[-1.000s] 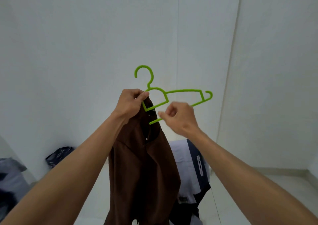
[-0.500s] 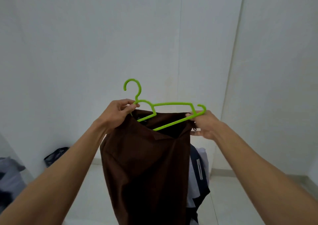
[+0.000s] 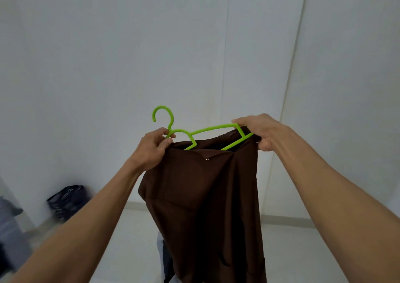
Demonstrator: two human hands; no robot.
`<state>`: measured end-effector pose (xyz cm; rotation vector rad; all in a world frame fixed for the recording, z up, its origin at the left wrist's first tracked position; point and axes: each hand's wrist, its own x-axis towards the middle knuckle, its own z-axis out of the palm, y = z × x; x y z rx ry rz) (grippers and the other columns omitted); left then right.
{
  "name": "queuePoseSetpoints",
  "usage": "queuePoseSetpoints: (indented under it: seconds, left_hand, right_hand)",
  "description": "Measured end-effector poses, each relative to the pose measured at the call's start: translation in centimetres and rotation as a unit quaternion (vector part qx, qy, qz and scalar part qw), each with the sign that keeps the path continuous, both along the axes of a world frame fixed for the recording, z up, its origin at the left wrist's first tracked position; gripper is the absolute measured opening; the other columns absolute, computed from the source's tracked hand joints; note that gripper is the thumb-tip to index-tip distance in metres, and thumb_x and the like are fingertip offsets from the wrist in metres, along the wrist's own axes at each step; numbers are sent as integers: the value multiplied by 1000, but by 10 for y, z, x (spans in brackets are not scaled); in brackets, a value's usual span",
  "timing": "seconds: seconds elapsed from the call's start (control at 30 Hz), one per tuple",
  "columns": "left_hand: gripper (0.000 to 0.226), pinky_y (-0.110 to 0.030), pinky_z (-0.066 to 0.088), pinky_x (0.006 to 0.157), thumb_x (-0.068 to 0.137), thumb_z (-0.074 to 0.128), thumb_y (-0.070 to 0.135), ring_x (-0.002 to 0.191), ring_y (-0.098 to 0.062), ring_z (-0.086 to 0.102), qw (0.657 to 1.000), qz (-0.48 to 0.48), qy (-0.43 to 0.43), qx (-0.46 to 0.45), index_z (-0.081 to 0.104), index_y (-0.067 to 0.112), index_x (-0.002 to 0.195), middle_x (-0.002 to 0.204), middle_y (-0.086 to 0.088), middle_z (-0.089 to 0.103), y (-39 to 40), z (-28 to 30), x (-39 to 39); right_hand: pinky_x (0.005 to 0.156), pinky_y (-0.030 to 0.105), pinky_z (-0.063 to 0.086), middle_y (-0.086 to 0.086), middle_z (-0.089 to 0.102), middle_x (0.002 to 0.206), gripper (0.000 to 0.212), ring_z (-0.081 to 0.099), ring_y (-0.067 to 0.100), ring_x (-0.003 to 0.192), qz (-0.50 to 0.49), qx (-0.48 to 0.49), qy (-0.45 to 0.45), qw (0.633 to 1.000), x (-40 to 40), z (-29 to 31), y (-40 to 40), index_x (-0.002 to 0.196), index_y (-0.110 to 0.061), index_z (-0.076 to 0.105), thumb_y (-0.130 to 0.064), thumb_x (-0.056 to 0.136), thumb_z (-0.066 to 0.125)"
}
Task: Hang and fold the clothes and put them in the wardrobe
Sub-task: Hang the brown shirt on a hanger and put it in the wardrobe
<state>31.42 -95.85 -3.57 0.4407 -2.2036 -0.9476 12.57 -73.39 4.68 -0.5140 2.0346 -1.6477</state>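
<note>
Holding green hanger aloft: left grip pinching neck and brown garment; right grip clasping far shoulder; cloth hanging between and below.

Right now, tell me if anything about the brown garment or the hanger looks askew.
The green hanger is tilted, its right end higher. The brown garment hangs bunched, gripped at the near end by the left hand and the far end by the right hand.

One head-worn wide-angle view faces forward, close behind both raised forearms, toward a white wall corner.
</note>
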Motion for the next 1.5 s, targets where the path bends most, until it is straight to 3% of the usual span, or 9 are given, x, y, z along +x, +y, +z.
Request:
queuePoseSetpoints:
  seconds: [0.2,0.27,0.47,0.63,0.87,1.07,1.17,1.3,1.5]
  left_hand:
    - [50,-24,42,73,97,50,55,79,-7,60,982,18,99,160,66,9,85,86,5,66,26,7,-20]
    - [47,-27,34,59,97,53,50,60,-10,43,986,28,97,131,55,9,77,68,0,47,29,6,-22]
    - [43,-30,27,57,99,52,46,59,-11,31,998,-18,43,41,49,11,75,65,2,32,8,10,-11]
    - [41,-28,32,55,100,54,39,52,-6,35,998,8,-12,-58,46,12,70,58,8,38,6,14,-15]
    - [42,-23,32,54,100,54,38,51,-10,38,992,23,27,-120,44,11,69,58,6,42,36,27,-35]
    - [45,-29,32,57,99,55,40,53,-9,34,996,-10,40,-85,45,6,72,61,4,37,27,36,-33]
    - [44,-24,30,53,99,56,41,51,-7,33,996,-20,34,-84,44,12,67,57,8,36,27,35,-38]
    - [45,-21,32,54,97,58,41,51,-6,36,997,-26,38,-62,47,10,66,57,8,40,23,41,-41]
    - [29,-26,43,69,80,79,43,68,-6,53,996,-48,72,14,63,22,92,74,8,58,20,36,-35]
  right_hand:
    - [64,39,51,9,55,78,34,54,23,69,-56,-36,76,995,1,-3,-10,89,5,70,-4,57,77]
    - [66,39,54,11,57,79,48,55,23,70,-48,-11,96,994,-1,-2,-6,101,13,68,-6,58,78]
    - [63,31,58,10,72,86,17,68,19,72,23,-1,34,999,-16,0,19,93,-4,73,-8,80,82]
    - [87,34,59,7,77,89,18,72,18,89,0,52,227,973,-22,-11,10,82,-6,78,-16,72,89]
    - [60,29,58,4,73,94,20,68,15,73,107,-12,183,977,12,2,-10,102,-7,72,-25,93,70]
    - [100,30,45,-7,68,122,30,60,11,112,180,221,392,875,-1,-21,3,124,-25,69,-28,95,66]
    - [96,36,47,-8,70,111,20,62,15,104,134,247,492,824,2,-36,-8,115,-30,70,-33,97,63]
    - [76,15,45,-4,68,101,17,61,14,93,160,122,476,856,7,-47,-14,113,-18,70,-23,98,61]
    - [87,44,52,-13,68,99,10,62,15,97,105,99,494,858,5,-54,-21,101,-34,66,-38,96,59]
